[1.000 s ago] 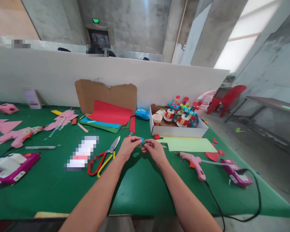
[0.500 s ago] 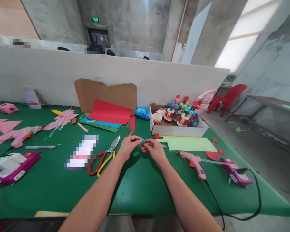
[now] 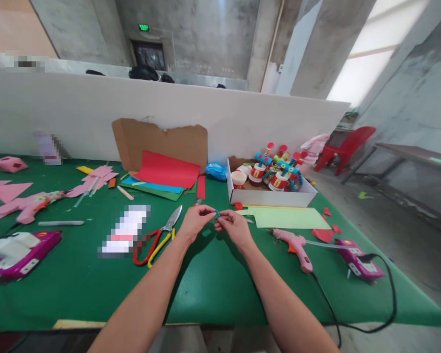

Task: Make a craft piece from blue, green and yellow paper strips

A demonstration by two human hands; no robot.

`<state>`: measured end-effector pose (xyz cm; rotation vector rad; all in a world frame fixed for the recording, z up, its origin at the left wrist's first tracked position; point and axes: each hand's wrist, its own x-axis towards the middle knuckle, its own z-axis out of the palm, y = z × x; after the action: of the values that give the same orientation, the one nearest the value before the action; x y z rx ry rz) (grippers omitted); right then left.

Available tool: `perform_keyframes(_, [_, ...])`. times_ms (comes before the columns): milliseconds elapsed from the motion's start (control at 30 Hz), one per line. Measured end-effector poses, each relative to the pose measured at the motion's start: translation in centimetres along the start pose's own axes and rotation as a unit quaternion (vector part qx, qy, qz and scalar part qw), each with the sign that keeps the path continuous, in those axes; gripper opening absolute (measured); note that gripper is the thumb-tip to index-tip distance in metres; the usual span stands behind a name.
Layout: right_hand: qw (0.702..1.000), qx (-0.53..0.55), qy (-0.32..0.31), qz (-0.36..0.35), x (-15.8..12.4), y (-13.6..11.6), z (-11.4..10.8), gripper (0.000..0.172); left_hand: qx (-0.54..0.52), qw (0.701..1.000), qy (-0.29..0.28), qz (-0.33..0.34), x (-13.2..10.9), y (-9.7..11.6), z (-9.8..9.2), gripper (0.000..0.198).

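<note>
Between the fingertips of both hands is a small folded blue-and-green paper strip (image 3: pixel 217 214), mostly covered by the fingers. My left hand (image 3: pixel 195 223) pinches it from the left, and my right hand (image 3: pixel 235 226) grips its other side. Both hands are held just above the green table, fingers bent inward. Scissors (image 3: pixel 161 240) with red and yellow handles lie beside my left wrist. To the right of my right hand rests a pale green paper sheet (image 3: pixel 290 218), with a pink glue gun (image 3: pixel 294 245) in front of it.
A white box (image 3: pixel 272 198) behind my hands holds paper-cup figures with springy arms. Red, blue and green sheets (image 3: pixel 169 169) lean by cardboard. Purple power strips (image 3: pixel 360 262) sit at both sides, and a black cord (image 3: pixel 395 294) loops at the right edge. A white partition (image 3: pixel 169 105) stands behind.
Both hands stay in nearly the same place, still pinching the paper strip. The visible bit of strip between the fingertips has turned slightly. Nothing else on the table has moved.
</note>
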<state>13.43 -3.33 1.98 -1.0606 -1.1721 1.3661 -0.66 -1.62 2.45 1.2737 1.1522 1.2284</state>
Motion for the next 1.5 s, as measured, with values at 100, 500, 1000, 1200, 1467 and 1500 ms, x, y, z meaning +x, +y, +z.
perform_keyframes(100, [1.000, 0.003, 0.005, 0.003, -0.01, -0.05, 0.05, 0.018, 0.035, 0.999, -0.001, 0.015, -0.02, 0.04, 0.01, 0.021])
perform_keyframes(500, [0.999, 0.021, 0.034, 0.016, 0.22, 0.37, -0.04, 0.020, 0.231, 0.956, 0.001, 0.183, -0.30, -0.01, -0.04, 0.013])
perform_keyframes(1000, [0.997, 0.062, 0.036, 0.031, 0.08, -0.06, -0.22, 0.023, 0.251, 0.935, -0.022, 0.250, -0.46, -0.33, 0.03, 0.019])
perform_keyframes(1200, [0.996, 0.070, 0.031, 0.038, 0.10, -0.25, -0.35, 0.023, 0.253, 0.932, -0.037, 0.257, -0.43, -0.35, -0.06, 0.021])
perform_keyframes(1467, [0.998, 0.051, 0.018, 0.033, 0.11, -0.29, -0.56, 0.022, 0.280, 0.922, -0.032, 0.265, -0.87, 0.32, 0.10, 0.019])
perform_keyframes(1500, [0.998, 0.044, 0.015, 0.033, 0.14, -0.25, -0.59, 0.021, 0.284, 0.920, -0.035, 0.267, -0.92, 0.36, 0.09, 0.018])
